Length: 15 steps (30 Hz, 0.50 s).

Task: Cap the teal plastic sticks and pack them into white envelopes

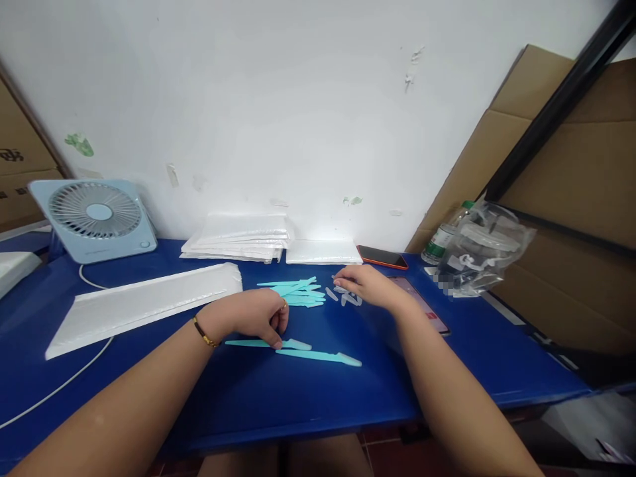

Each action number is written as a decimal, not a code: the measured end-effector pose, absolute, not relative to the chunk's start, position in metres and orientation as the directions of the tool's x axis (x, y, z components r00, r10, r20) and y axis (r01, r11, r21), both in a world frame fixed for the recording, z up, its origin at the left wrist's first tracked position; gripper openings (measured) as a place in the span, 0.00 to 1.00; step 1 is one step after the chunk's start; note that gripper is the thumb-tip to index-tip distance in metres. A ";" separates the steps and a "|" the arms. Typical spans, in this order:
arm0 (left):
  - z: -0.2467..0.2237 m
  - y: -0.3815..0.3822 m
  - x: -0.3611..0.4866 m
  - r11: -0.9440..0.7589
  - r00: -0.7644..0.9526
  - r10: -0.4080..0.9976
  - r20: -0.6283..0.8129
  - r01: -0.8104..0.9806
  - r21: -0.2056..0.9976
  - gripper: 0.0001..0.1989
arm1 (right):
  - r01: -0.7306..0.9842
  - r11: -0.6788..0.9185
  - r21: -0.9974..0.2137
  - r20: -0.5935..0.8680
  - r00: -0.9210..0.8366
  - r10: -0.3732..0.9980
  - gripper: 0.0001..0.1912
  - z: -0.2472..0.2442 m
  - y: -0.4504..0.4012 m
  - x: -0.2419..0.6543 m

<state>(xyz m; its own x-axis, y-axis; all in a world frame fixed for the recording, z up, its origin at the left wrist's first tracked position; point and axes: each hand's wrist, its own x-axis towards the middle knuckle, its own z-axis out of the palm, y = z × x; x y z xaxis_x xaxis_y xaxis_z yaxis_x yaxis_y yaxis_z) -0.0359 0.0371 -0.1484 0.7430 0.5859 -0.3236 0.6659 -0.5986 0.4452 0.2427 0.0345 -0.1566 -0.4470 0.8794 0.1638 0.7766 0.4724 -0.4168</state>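
Observation:
My left hand (261,317) is closed over a turquoise eyebrow razor (298,344) low over the blue table, its thumb on the handle and the other fingers curled. Just in front lies a second eyebrow razor (318,356), its blade end to the right. Behind my left hand is a pile of more turquoise razors (303,295). To the right of that pile, several small clear blade caps (350,299) are scattered. My right hand (365,283) is above them with thumb and forefinger pinched at one small clear cap, partly hidden by the fingertips.
White padded envelopes (238,235) are stacked by the wall, and a long one (149,305) lies at left. A blue fan (97,215) stands back left with its cable. On the right are a phone (422,303), an orange-edged phone (382,257), a bottle (440,242) and a bagged cup (484,248).

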 end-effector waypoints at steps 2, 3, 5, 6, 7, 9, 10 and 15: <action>-0.150 0.034 -0.034 -0.579 0.730 0.579 -0.364 0.682 0.447 0.12 | 0.748 0.483 -0.455 0.135 -0.478 0.868 0.17 -0.154 0.029 0.236; -0.151 0.034 -0.033 -0.579 0.728 0.593 -0.344 0.682 0.447 0.11 | 0.732 0.493 -0.470 0.120 -0.501 0.857 0.17 -0.152 0.027 0.231; -0.155 0.035 -0.030 -0.600 0.732 0.635 -0.248 0.669 0.438 0.10 | 0.701 0.522 -0.487 0.088 -0.555 0.827 0.17 -0.152 0.021 0.220; -0.157 0.036 -0.028 -0.614 0.731 0.658 -0.184 0.661 0.431 0.10 | 0.687 0.537 -0.489 0.066 -0.584 0.809 0.18 -0.152 0.019 0.213; -0.159 0.037 -0.026 -0.629 0.728 0.676 -0.118 0.653 0.422 0.10 | 0.678 0.554 -0.484 0.042 -0.614 0.788 0.18 -0.153 0.017 0.207; -0.160 0.037 -0.021 -0.663 0.727 0.687 -0.011 0.632 0.401 0.10 | 0.665 0.594 -0.452 -0.001 -0.666 0.746 0.17 -0.156 0.014 0.196; -0.160 0.036 -0.018 -0.678 0.729 0.684 0.026 0.623 0.391 0.10 | 0.660 0.612 -0.435 -0.014 -0.685 0.728 0.16 -0.157 0.014 0.193; -0.158 0.039 -0.016 -0.686 0.694 0.711 0.114 0.648 0.333 0.10 | 0.697 0.601 -0.391 -0.011 -0.657 0.754 0.16 -0.156 0.020 0.202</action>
